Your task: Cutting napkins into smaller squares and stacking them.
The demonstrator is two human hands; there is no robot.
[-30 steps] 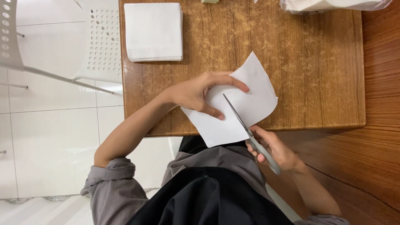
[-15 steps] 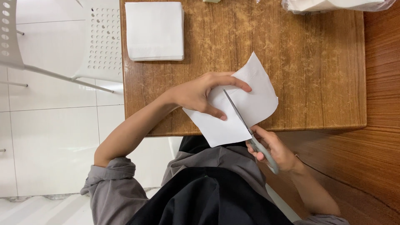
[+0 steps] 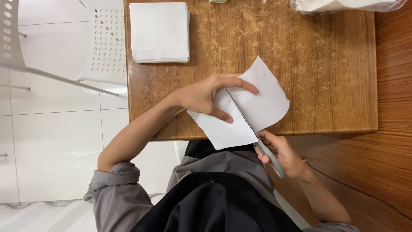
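My left hand (image 3: 205,96) holds a white sheet of paper (image 3: 266,101) over the near edge of the wooden table (image 3: 326,73), thumb under and fingers spread on top. My right hand (image 3: 286,155) grips grey-handled scissors (image 3: 253,129) just off the table's edge. Their blades reach up across the middle of the sheet, with the tips close to my left fingers. The sheet's right corner is rounded.
A stack of white square sheets (image 3: 159,32) lies at the table's far left corner. A clear plastic bag with white contents (image 3: 343,5) sits at the far right edge. A white perforated plastic chair (image 3: 98,47) stands left of the table on a white tiled floor.
The scissor blades have moved a little further up into the sheet. My left hand and the paper have stayed nearly still.
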